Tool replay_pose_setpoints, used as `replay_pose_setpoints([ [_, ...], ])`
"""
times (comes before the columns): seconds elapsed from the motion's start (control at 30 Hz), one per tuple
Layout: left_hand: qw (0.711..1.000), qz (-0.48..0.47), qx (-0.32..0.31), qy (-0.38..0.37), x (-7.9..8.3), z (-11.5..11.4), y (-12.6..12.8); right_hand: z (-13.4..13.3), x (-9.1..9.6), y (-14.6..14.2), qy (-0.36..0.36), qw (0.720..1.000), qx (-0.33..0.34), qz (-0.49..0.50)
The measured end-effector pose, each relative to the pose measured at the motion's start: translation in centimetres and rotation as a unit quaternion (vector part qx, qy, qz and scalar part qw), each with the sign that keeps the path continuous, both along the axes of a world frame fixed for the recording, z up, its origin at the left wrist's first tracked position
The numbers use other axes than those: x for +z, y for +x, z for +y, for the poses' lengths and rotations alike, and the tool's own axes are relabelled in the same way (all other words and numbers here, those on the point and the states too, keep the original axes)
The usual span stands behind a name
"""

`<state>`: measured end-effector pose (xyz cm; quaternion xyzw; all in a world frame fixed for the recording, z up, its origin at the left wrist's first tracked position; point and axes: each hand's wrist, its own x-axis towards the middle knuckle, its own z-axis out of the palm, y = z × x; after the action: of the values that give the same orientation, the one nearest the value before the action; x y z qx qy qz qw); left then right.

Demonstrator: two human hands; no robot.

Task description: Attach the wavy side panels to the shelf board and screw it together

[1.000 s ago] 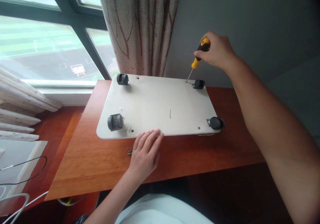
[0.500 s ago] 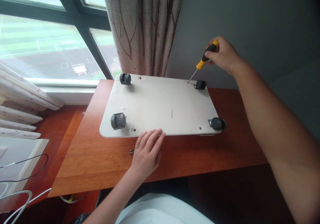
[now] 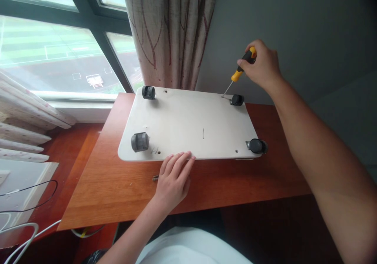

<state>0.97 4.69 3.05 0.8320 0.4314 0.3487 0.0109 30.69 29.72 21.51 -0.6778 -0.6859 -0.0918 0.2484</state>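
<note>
A pale board (image 3: 188, 122) lies upside down on a reddish wooden table (image 3: 118, 193), with a black caster wheel at each corner. My right hand (image 3: 262, 66) is closed round the yellow and black screwdriver (image 3: 242, 67). Its tip rests on the board beside the far right caster (image 3: 237, 99). My left hand (image 3: 173, 177) lies flat on the table with fingers stretched out, the fingertips pressing the board's near edge. A small screw (image 3: 155, 178) lies on the table just left of that hand.
Other casters sit at the far left (image 3: 148, 92), near left (image 3: 139, 142) and near right (image 3: 257, 146). A patterned curtain (image 3: 171, 32) and a grey wall stand behind the table. A window is at the left. White and black cables (image 3: 26, 201) lie at the lower left.
My right hand has turned slightly on the screwdriver handle, whose tip stays at the same spot by the far right caster. The left hand has not moved; the view shifted a little.
</note>
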Motion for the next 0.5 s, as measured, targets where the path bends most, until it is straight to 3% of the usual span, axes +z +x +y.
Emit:
replay_pose_setpoints([
  [0.27,1.0,0.008,0.0,-0.004,-0.1,-0.1,-0.2,0.1,-0.9,0.5,0.015,0.999,-0.012,0.041],
  [0.4,1.0,0.01,-0.004,-0.011,-0.1,-0.1,-0.3,-1.1,0.0,0.6,0.063,0.997,-0.01,0.05],
  [0.5,1.0,0.014,-0.002,-0.014,0.1,-0.1,-0.3,-3.0,0.8,0.3,0.118,0.987,0.035,0.1],
])
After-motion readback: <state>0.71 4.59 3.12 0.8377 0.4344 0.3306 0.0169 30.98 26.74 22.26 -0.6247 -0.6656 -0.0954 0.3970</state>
